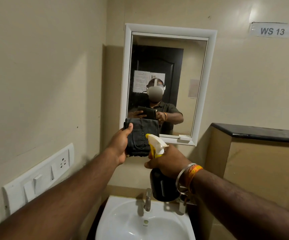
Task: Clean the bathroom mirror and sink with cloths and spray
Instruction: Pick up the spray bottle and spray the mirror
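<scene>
Our left hand (121, 149) grips folded dark cloth (141, 135); right hand (168, 161) grips spray bottle (157, 148). Risk: nozzle off-aim, spray misses cloth.

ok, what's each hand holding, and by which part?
Left hand grips the folded dark cloth by its left edge. Right hand holds the dark spray bottle at the neck, below the white-and-yellow trigger head.
</scene>
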